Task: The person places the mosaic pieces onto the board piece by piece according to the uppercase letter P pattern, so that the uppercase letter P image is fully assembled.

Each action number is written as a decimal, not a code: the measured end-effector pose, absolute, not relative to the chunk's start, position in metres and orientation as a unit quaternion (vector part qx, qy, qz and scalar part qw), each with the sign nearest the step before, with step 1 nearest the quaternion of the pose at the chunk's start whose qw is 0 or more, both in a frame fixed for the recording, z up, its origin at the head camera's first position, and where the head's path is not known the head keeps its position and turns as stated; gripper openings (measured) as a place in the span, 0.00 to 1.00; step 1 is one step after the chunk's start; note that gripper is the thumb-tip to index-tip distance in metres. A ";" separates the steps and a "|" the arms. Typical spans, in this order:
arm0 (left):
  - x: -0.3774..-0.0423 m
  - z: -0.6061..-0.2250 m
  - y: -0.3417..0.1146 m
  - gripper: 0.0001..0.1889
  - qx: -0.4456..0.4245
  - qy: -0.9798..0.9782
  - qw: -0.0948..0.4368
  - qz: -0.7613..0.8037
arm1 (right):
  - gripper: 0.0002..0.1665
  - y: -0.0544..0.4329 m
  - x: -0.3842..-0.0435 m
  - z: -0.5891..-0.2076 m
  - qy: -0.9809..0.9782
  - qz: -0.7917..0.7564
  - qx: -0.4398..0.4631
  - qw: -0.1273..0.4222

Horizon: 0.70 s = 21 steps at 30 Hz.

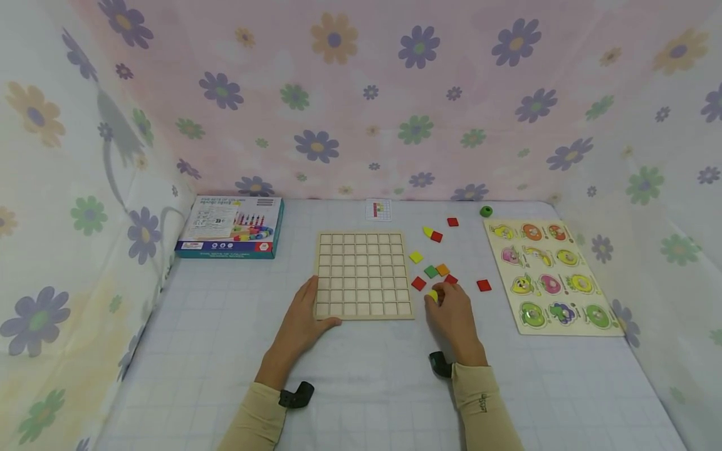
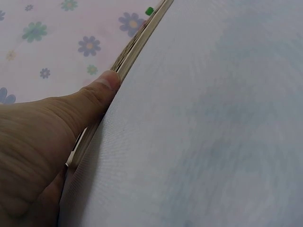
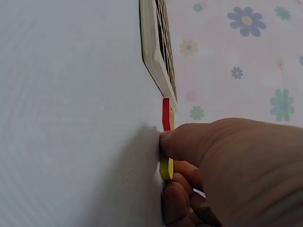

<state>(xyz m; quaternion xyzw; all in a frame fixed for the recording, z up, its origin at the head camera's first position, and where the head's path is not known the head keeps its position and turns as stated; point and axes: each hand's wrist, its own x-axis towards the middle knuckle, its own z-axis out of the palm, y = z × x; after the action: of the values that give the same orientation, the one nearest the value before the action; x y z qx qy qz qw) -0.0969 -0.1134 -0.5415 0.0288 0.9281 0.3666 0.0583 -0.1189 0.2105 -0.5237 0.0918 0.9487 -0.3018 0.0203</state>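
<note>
A square wooden board with a grid of shallow cells lies flat on the table. My left hand rests at its front left corner, fingers along the left side and thumb against the front edge. To the right of the board, my right hand pinches a small yellow piece with a rounded edge between thumb and fingers, low at the tabletop. Just beyond those fingers lies a red tile, partly covered by the hand. Another red tile sits between the board and this hand.
Loose tiles lie farther back: green, orange, yellow and several red ones. A fruit puzzle board is at the right, with a green bead behind it. A pattern card and boxed set stand behind.
</note>
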 end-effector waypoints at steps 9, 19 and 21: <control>-0.098 -0.543 -0.115 0.61 0.024 0.926 0.063 0.371 | 0.19 0.213 -0.121 -0.524 0.950 -0.304 0.069 0.022; -0.097 -0.543 -0.113 0.61 0.017 0.924 0.060 0.378 | 0.20 0.215 -0.125 -0.523 0.958 -0.280 0.060 0.024; -0.097 -0.543 -0.112 0.61 0.016 0.924 0.059 0.379 | 0.20 0.215 -0.125 -0.522 0.958 -0.280 0.058 0.024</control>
<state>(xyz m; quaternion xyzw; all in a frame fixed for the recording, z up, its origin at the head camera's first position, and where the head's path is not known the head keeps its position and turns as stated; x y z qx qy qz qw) -0.0965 -0.1125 -0.5435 0.0157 0.9235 0.3786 0.0591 -0.1248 0.2149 -0.5223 0.0578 0.9580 -0.2797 0.0236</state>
